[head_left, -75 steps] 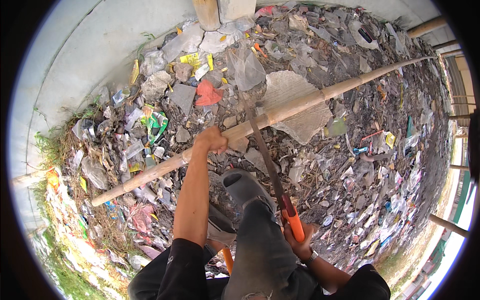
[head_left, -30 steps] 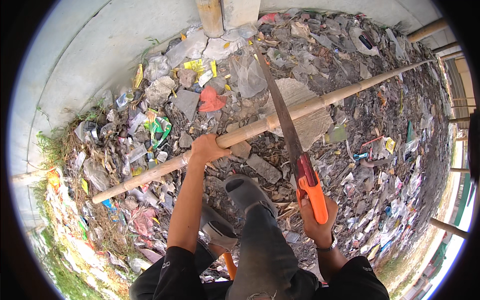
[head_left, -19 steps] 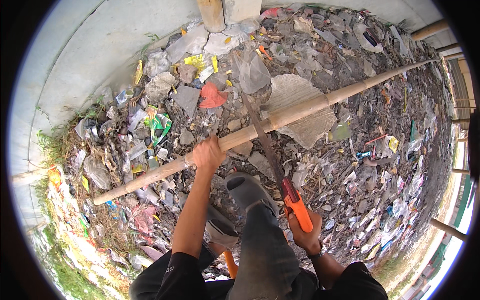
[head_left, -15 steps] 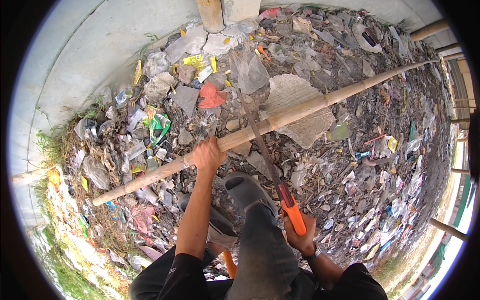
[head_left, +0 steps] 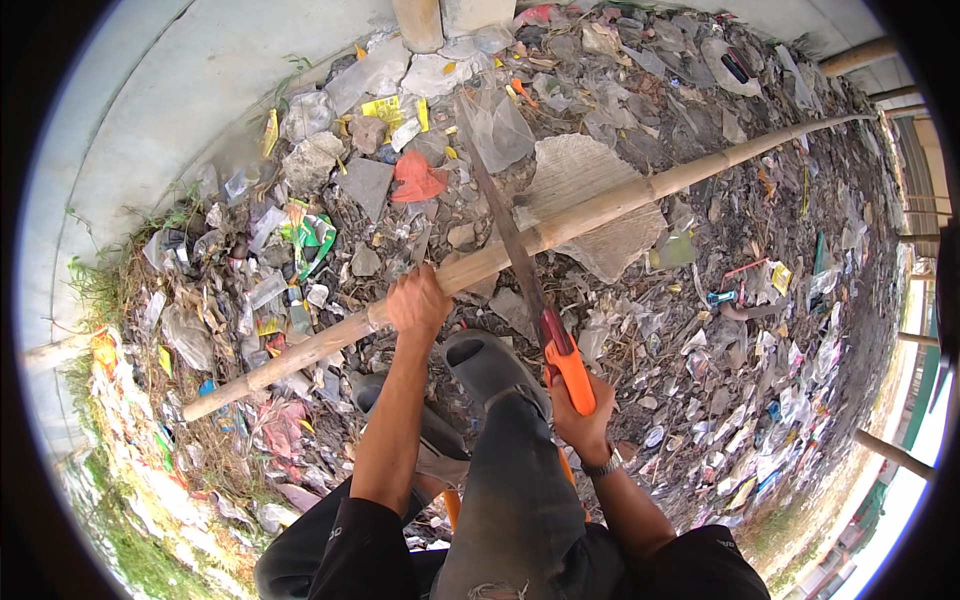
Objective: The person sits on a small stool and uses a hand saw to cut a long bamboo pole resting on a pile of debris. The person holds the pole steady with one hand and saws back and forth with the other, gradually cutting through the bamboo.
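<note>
A long bamboo pole (head_left: 620,207) slants across the ground from lower left to upper right. My left hand (head_left: 418,301) is closed around it left of the middle. In my right hand (head_left: 584,408) is the orange handle of a hand saw (head_left: 508,224), fingers wrapped round the grip. The saw's long dark blade crosses the pole just right of my left hand, its tip pointing away from me. Whether the teeth have cut into the pole cannot be made out. Under the pole lies a flat grey slab (head_left: 590,180).
Loose litter, stones and plastic scraps cover the ground. A red-orange scrap (head_left: 418,178) lies beyond my left hand. A pale wall (head_left: 150,110) curves along the far left, with a post (head_left: 420,25) at the back. My grey shoe (head_left: 480,365) is close below the pole.
My right hand has pushed the saw forward, away from me and slightly left, so more of the blade lies beyond the pole. The left hand keeps its grip on the pole.
</note>
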The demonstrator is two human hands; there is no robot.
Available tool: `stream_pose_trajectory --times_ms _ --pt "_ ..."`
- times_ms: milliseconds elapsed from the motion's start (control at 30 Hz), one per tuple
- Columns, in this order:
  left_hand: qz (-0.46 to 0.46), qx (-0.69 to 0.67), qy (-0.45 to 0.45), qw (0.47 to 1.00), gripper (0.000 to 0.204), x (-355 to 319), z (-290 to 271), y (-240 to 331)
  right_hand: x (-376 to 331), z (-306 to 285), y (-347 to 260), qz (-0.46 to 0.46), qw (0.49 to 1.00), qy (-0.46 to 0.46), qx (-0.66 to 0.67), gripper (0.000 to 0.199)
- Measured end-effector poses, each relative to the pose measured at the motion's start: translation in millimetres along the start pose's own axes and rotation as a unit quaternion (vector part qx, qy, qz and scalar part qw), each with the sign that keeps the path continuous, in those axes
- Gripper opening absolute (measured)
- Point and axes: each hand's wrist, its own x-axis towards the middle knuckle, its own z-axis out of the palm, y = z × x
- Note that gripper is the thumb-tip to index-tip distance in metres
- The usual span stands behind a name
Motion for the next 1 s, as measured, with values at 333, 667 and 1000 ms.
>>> stream_pose_trajectory --times_ms 333,667,1000 --pt "0.028 0.031 0.034 0.999 0.016 22.0 -2.6 5.5 64.2 21.1 -32.5 -0.135 0.990 0.019 -0.027 0.016" --pt "0.032 0.035 0.072 0.996 0.024 4.4 -0.5 6.0 67.8 -37.7 -141.5 -0.099 0.995 -0.024 -0.011 0.019" --pt "0.033 0.043 0.044 0.998 0.027 18.1 -2.3 6.7 39.6 -70.1 -104.1 -0.197 0.979 0.000 -0.052 0.016"
